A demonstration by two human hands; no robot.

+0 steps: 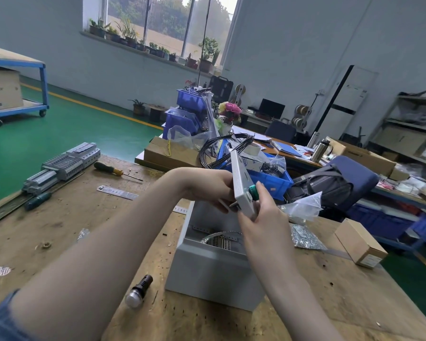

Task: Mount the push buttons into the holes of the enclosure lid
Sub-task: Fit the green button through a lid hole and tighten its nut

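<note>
A workshop with a green floor and a plant-lined window lies behind your scarred wooden tabletop. At centre you hold the grey lid edge-on above the open box, which sits at six o'clock from it. Your left hand, at nine o'clock of the lid, closes its grip around the lid's rear face; the fingertips are hidden, so you cannot tell what else they pinch there. Your right hand, at five o'clock, wraps the lid's lower edge, its thumb pressing a green button against the front face.

By the look of it, that button is being seated in its hole, so the step in hand is fixing it. Next you probably need to keep the head flush with the thumb while the left fingers secure it from behind, without letting the lid twist.

A second button, with a clear head and black body, lies loose on the tabletop at seven o'clock of the box, not yet mounted. Two screwdrivers rest farther left, near ten o'clock.
</note>
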